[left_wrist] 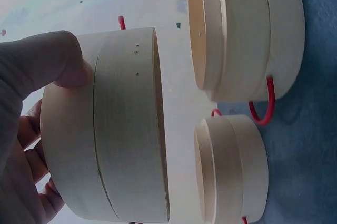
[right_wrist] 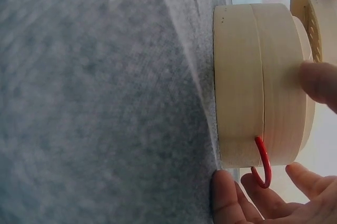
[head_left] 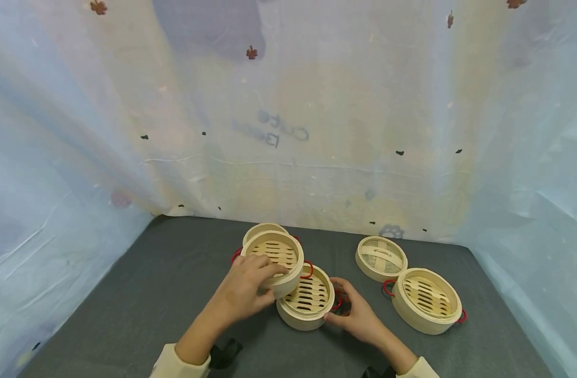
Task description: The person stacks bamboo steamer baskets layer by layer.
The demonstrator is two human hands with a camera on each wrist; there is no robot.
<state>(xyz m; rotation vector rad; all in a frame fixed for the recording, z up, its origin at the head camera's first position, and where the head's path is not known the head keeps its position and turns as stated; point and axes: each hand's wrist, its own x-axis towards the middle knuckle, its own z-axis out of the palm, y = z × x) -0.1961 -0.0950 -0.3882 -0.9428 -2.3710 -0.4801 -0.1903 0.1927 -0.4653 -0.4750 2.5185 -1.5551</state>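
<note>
Pale bamboo aloft: left hand grips a round, red-handled steamer basket by its wall; rightward, a second round, red-handled bamboo basket sits on dark-grey cloth, right hand curving thumb and fingers round its right side.

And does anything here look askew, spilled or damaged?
Nothing stands out: no visible spill or damage. The steamer basket off the table is simply in the left hand; the front basket, rear basket and right basket sit flat on the table, and the lid lies near the right basket.
</note>
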